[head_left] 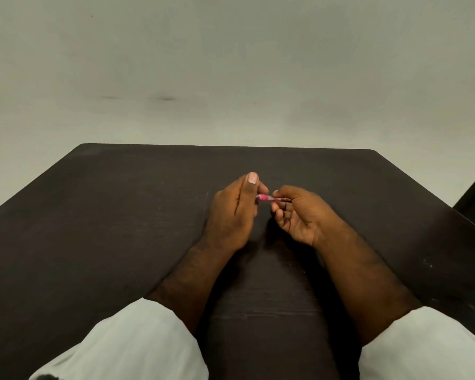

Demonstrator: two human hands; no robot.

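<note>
A pale grey wall [231, 64] fills the upper half of the view, and below it a dark brown wooden table [93, 215] with a matt top runs toward the person. Two bare forearms come out of white sleeves [137, 344] and lie along the table toward its middle. There the left hand [232, 212] and the right hand [299, 215] meet, close together and joined only by what they share. This is a small pink slender piece [266, 198], held level between them just above the tabletop. The left hand grips one end with its thumb laid along the top and its fingers curled underneath. The right hand pinches the other end between thumb and forefinger, with its remaining fingers loosely bent. What the piece is cannot be told, as most of it is hidden by the fingers. It looks like smooth plastic, so it is probably very light, fairly stiff and apt to slip. The ends are the sensible places to hold it, with fingertip pressure only and the middle left free.
</note>
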